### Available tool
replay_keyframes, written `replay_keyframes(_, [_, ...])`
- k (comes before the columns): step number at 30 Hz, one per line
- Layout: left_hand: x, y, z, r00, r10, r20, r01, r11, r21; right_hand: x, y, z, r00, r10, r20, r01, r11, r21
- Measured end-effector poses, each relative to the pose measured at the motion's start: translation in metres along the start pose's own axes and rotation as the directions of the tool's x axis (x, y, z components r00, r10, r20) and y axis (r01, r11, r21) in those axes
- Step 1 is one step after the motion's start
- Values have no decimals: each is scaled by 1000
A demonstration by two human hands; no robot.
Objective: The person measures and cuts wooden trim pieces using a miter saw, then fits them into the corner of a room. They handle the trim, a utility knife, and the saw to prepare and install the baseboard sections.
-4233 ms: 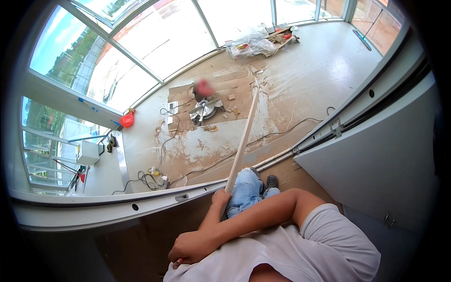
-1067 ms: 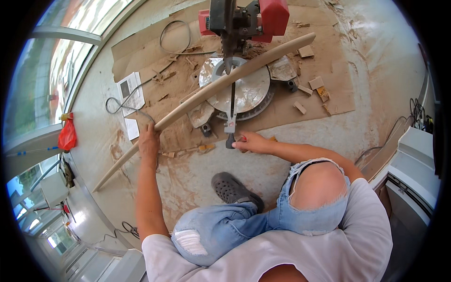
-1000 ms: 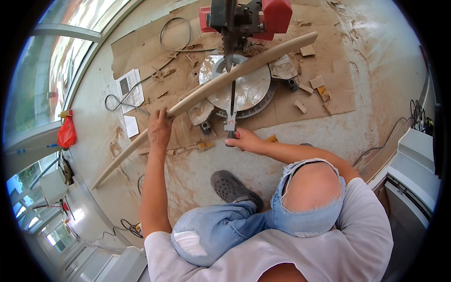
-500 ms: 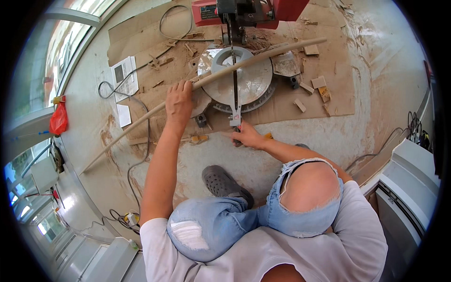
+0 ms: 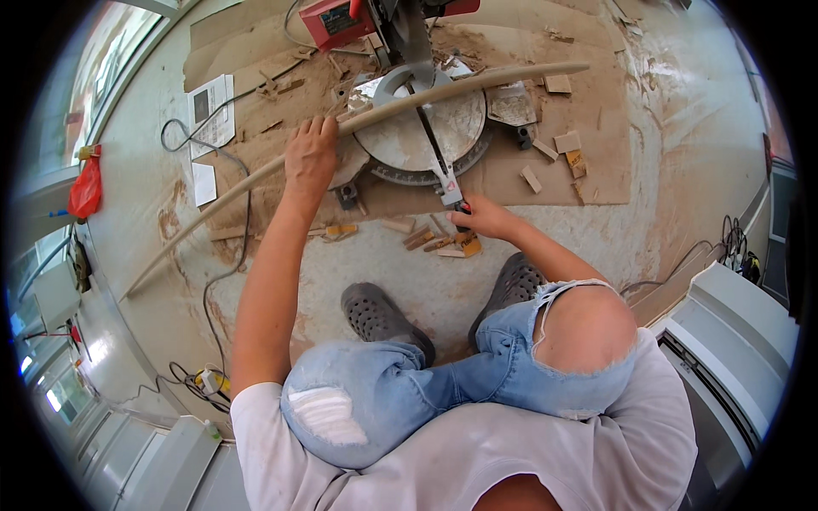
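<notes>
A red miter saw [image 5: 326, 24] stands on the floor ahead of me, with a round metal turntable [image 5: 383, 140] at its base. Its slot slants from the saw head down to the right. A long wooden strip [image 5: 443, 92] lies across the turntable, and its left end runs down to the floor. My left hand [image 5: 310, 162] is wrapped over the strip, left of the turntable. At the front of the base, my right hand [image 5: 490, 216] grips the short turntable handle [image 5: 463, 209]. Part of that handle is hidden by my fingers.
Sawdust-covered cardboard [image 5: 588, 94] lies under the saw. Wood offcuts [image 5: 531, 178] are scattered to the right, and several more [image 5: 417, 237] lie before my shoes [image 5: 379, 315]. A black cable [image 5: 249, 213] loops across the left floor, beside paper sheets [image 5: 210, 115]. A white cabinet [image 5: 724, 341] stands right.
The turntable has swung: its handle and my right hand moved right, while the saw head shifted left. My left hand stays on the strip. The view has shifted slightly too.
</notes>
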State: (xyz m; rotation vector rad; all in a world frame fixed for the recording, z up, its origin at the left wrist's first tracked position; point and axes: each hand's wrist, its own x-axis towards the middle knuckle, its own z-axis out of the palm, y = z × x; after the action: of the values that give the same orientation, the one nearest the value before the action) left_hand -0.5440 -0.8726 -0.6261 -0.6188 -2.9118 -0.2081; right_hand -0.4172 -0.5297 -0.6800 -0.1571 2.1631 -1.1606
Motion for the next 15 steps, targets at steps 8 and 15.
replay_keyframes(8, [-2, -1, -2, 999, 33, 7, -33, 999, 5, 16, -66, -179, 607, -464, -645, -147, 732, -665])
replay_keyframes(15, [2, 0, 1, 1000, 20, 9, -20, 999, 46, 69, -7, -206, 662, -620, -421, -145, 445, -884])
